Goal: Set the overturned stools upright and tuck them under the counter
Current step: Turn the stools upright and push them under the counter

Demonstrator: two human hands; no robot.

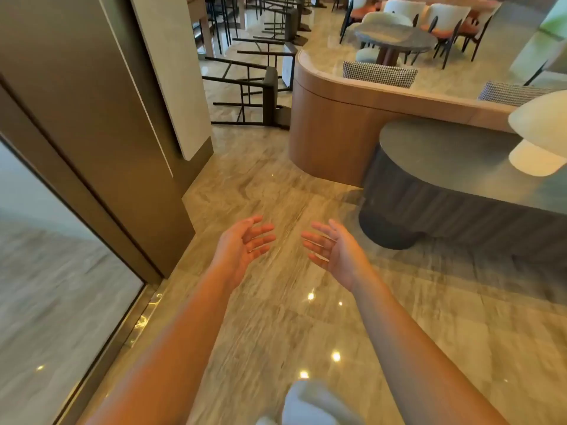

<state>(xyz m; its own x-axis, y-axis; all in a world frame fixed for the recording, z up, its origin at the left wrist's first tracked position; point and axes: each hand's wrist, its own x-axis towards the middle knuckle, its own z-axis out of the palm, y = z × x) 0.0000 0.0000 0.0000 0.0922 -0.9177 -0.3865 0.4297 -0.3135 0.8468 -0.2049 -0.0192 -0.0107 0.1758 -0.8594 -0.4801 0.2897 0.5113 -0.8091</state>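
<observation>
Polished marble floor (276,317) runs between a brown door frame (101,148) and a curved wooden partition (331,130); the overturned stools (254,96) lie on their sides in a row at its far end, beside the partition. Left hand (242,250) and right hand (334,253) hover apart, palms facing, fingers relaxed, holding nothing; the farthest stools are cut off

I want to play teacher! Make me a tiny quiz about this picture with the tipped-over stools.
1. True or false: the bare left hand and bare right hand are both open and empty.
2. The nearest dark metal-legged stool is: A upright, B lying on its side, C on a table.
3. Fill in: the white mushroom-shaped lamp stands on a dark oval ____.
Key: 1 true; 2 B; 3 table.
</observation>
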